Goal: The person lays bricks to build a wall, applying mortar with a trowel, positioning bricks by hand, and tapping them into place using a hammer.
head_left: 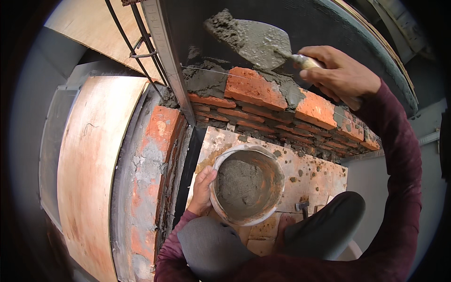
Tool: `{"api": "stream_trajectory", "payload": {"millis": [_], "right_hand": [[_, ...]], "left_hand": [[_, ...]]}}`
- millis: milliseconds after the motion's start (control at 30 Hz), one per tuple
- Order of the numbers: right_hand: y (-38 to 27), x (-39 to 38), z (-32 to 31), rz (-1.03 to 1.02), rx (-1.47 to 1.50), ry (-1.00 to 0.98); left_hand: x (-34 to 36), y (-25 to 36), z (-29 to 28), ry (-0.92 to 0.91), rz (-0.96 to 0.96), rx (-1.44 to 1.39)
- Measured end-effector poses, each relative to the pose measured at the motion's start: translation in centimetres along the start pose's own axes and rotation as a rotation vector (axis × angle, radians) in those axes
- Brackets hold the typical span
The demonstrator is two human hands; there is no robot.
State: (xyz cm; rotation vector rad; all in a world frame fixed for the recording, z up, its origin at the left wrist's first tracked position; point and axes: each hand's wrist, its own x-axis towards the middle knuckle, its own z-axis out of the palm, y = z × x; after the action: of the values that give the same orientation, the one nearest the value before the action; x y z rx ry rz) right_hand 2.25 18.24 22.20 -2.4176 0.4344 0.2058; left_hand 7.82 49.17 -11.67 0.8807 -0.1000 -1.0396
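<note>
The right hand [339, 76], at two o'clock, has its fingers curled tight round the pale handle of a trowel [253, 40], most of that handle hidden inside the fist, while the blade, loaded with grey mortar, hangs over the top course of the brick wall [282, 105] at twelve o'clock. The left hand [203, 190], near the centre, grips the rim of a mortar bucket [246, 184] with the thumb over the edge and the other fingers out of sight behind it. A hammer [302, 207] at four o'clock is partly covered by the person's knee.
</note>
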Motion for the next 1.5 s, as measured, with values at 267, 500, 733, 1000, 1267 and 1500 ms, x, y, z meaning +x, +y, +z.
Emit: {"api": "stream_trajectory", "payload": {"millis": [267,500,733,1000,1267,1500], "right_hand": [[4.0,8.9,5.7,-0.324,-0.997,0.429],[3.2,12.2,4.2,-0.368,-1.170,0.307],[2.5,11.5,5.3,-0.422,-1.259,0.209],[3.2,10.7,4.3,-0.479,-1.377,0.274],[4.2,8.8,2.5,-0.569,-1.422,0.280],[3.8,10.4,2.8,-0.475,-1.403,0.345]], "left_hand": [[2.9,4.0,-2.1,0.216,0.423,1.326],[10.5,7.6,4.1,0.119,0.113,-0.052],[14.6,9.3,5.5,0.050,0.086,-0.338],[17.3,6.7,7.7,-0.030,0.232,-0.527],[18.2,6.8,9.5,0.097,0.225,-0.634],[18.9,5.6,9.9,0.089,0.249,-0.619]]}}
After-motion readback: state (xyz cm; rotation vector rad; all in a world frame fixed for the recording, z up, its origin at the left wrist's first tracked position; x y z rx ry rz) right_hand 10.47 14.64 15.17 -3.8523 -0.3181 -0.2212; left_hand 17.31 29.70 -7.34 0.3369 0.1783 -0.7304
